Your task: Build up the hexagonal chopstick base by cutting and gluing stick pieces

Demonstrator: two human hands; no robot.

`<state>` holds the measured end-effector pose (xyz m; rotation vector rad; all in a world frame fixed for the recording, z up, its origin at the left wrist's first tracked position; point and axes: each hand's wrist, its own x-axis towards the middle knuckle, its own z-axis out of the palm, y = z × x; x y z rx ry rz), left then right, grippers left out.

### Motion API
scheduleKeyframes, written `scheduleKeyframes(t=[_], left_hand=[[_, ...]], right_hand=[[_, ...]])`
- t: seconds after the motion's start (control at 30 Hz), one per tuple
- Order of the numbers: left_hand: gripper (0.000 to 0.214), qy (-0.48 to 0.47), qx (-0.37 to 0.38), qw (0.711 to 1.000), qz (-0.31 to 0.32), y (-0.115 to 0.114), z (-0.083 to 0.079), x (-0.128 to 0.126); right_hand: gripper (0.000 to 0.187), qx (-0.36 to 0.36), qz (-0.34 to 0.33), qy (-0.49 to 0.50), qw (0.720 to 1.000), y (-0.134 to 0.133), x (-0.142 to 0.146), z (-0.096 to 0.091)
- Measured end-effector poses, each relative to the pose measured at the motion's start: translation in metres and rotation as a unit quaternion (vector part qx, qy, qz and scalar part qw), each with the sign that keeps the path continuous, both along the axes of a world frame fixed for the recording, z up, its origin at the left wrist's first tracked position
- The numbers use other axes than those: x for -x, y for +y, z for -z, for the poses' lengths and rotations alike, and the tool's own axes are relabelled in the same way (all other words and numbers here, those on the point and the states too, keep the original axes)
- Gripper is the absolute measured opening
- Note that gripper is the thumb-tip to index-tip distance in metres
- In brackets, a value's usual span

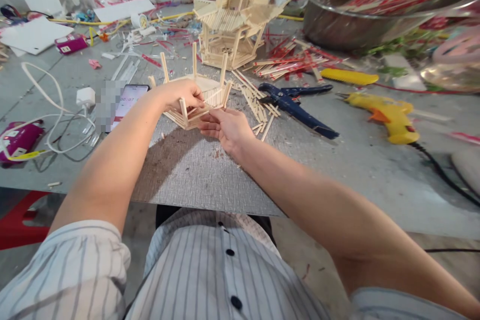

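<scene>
A pale wooden frame (213, 97), made of thin sticks and shaped like a ring with many sides, sits on the grey worktop (210, 185), right in front of the person. Its base lies flat. In this view, the base looks longer from left to right than from front to back. Square wooden posts (194, 60) stand around its rim and point up, and some lean a little outward.

The left hand (183, 94) reaches over the left side of the frame. Its fingers bend down inside, with the tips close together. The right hand (230, 127) is at the near right side, touching the edge, with its thumb and fingers held narrow. I cannot tell if either hand pinches a stick, because the tips are too small to see well.

Just behind the frame stands a tall pale wooden stick tower (234, 17) with layered roofs. It points straight up. Loose pale sticks (253, 102) lie beside the frame on the right. Next to them is a dark blue cutter (300, 107), with its long handles pointing right. Farther right, a yellow glue gun (390, 112) lies with its tip pointing left, toward the frame.
</scene>
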<state>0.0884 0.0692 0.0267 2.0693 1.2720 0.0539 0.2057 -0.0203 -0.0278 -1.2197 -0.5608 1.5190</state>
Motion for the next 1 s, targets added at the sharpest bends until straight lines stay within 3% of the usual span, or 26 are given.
scheduleKeyframes(t=[0.2, 0.47, 1.0], left_hand=[[0.007, -0.011, 0.016, 1.000, 0.010, -0.003, 0.011, -0.001], [0.019, 0.057, 0.105, 0.990, 0.072, -0.009, 0.000, 0.000], [0.037, 0.095, 0.142, 0.979, 0.112, -0.005, 0.001, 0.008]], right_hand=[[0.014, 0.011, -0.015, 0.012, 1.000, -0.004, -0.002, -0.002], [0.014, 0.024, -0.057, 0.008, 0.998, -0.014, 0.003, -0.007], [0.016, 0.037, -0.133, -0.008, 0.990, -0.012, -0.003, -0.006]])
